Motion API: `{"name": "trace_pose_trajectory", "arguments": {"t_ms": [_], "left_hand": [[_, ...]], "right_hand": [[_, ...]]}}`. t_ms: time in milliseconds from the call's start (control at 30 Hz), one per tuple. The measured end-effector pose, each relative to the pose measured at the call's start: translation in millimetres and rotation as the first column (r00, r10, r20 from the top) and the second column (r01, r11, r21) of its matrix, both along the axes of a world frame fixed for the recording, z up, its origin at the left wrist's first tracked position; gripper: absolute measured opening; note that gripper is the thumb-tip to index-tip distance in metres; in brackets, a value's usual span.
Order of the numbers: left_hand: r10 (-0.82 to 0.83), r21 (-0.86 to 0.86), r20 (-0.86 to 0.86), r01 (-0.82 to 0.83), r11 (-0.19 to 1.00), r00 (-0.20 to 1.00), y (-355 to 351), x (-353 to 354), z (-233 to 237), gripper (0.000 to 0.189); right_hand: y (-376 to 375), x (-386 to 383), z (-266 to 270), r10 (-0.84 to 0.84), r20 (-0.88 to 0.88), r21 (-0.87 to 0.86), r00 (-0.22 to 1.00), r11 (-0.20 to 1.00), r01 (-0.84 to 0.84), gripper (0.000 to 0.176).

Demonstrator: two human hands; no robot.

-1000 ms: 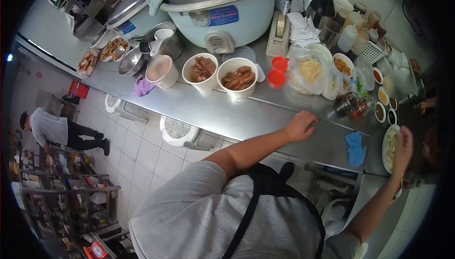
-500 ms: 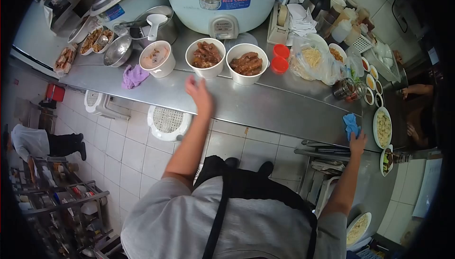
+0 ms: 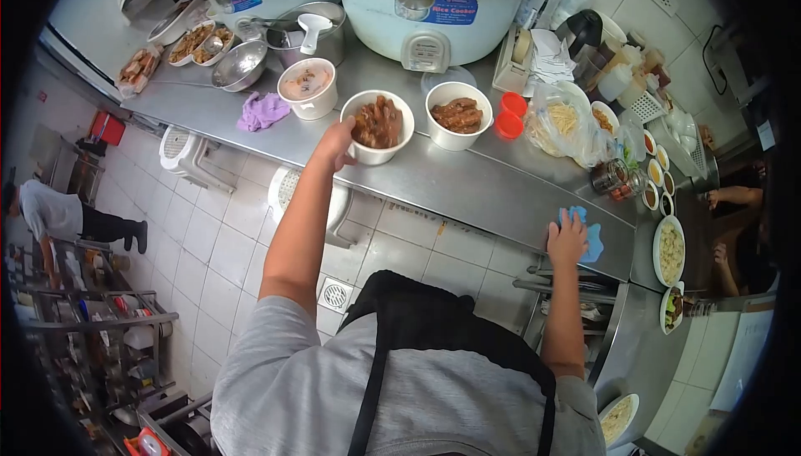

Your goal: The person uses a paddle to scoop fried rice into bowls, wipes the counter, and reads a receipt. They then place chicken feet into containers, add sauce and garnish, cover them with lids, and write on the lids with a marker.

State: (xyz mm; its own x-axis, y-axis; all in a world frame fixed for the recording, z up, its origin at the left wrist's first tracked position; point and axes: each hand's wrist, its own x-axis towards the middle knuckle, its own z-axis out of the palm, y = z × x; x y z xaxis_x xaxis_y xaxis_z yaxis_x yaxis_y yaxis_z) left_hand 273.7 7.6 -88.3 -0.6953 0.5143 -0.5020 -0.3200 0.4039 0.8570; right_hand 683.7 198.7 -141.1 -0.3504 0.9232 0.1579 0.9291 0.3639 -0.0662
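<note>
My left hand (image 3: pixel 335 144) grips the left rim of a white paper bowl (image 3: pixel 399 141) filled with brown, glossy pieces of food. To its right stands a second white bowl (image 3: pixel 460 136) with similar brown food. A third white tub (image 3: pixel 311 105), with something pinkish at its top, is on the left. Over at the right part of the steel counter, my right hand (image 3: pixel 568 241) lies on a blue cloth (image 3: pixel 593 243), fingers over it and pressed to the surface.
A large rice cooker (image 3: pixel 417 30) stands behind the bowls. Red lids (image 3: pixel 510 115), a bag of pale sticks (image 3: pixel 564 122), glass jars (image 3: pixel 607 177) and sauce cups sit to the right. A purple cloth (image 3: pixel 263 111) lies left. White stools (image 3: pixel 190 156) are below; other people are at both sides.
My left hand has reached the middle bowl and taken its rim; that bowl now sits nearer the counter's front edge. My right hand and the blue cloth have moved left along the counter.
</note>
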Motion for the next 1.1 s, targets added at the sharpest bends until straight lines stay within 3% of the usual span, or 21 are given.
{"name": "trace_pose_trajectory", "arguments": {"t_ms": [67, 167, 233, 300, 367, 467, 500, 567, 733, 867, 967, 1033, 1100], "left_hand": [[-0.008, 0.092, -0.054, 0.013, 0.996, 0.999, -19, 24, 11, 0.047], [-0.09, 0.2, 0.064, 0.075, 0.977, 0.994, -27, 54, 16, 0.039], [-0.156, 0.285, 0.103, 0.121, 0.951, 0.982, -19, 87, 39, 0.04], [-0.275, 0.351, 0.078, 0.232, 0.907, 0.958, -3, 104, 37, 0.043], [-0.398, 0.367, 0.07, 0.347, 0.863, 0.915, 13, 116, 23, 0.048], [-0.443, 0.231, 0.007, 0.43, 0.873, 0.896, 30, 136, 29, 0.052], [-0.479, 0.29, 0.012, 0.455, 0.842, 0.878, 37, 137, 22, 0.056], [-0.458, 0.241, -0.041, 0.453, 0.858, 0.888, 45, 141, 10, 0.058], [-0.38, 0.171, -0.096, 0.391, 0.904, 0.92, 61, 149, -6, 0.058], [-0.287, 0.262, 0.08, 0.257, 0.93, 0.955, 58, 166, 5, 0.05], [-0.234, 0.308, 0.133, 0.184, 0.933, 0.963, 60, 165, 2, 0.046], [-0.228, 0.313, 0.193, 0.16, 0.936, 0.954, 62, 162, 0, 0.046], [-0.264, 0.296, 0.135, 0.215, 0.931, 0.955, 69, 159, -6, 0.046]], "right_hand": [[-3, -7, -7, 0.07, -0.079, -0.044, 0.994, 0.996, -0.074, 0.03], [1, -19, -11, 0.263, -0.457, -0.117, 0.85, 0.929, -0.35, 0.024], [2, -40, -4, 0.025, -0.743, -0.314, 0.669, 0.87, -0.38, 0.024], [4, -64, 13, -0.147, -0.829, -0.431, 0.54, 0.783, -0.448, 0.027], [-7, -88, 55, -0.22, -0.813, -0.5, 0.54, 0.738, -0.452, 0.025], [2, -108, 66, -0.256, -0.833, -0.523, 0.491, 0.655, -0.545, 0.024], [3, -112, 69, -0.201, -0.842, -0.491, 0.501, 0.672, -0.554, 0.024], [3, -117, 74, -0.09, -0.849, -0.428, 0.521, 0.695, -0.578, 0.025], [-2, -117, 71, 0.113, -0.7, -0.366, 0.705, 0.791, -0.49, 0.024], [-20, -109, 79, 0.158, -0.44, -0.221, 0.884, 0.935, -0.278, 0.022], [-4, -89, 66, 0.082, -0.456, -0.334, 0.886, 0.907, -0.256, 0.021], [10, -82, 62, 0.069, -0.641, -0.346, 0.765, 0.863, -0.368, 0.02], [20, -84, 64, 0.095, -0.75, -0.315, 0.655, 0.819, -0.48, 0.017]]}}
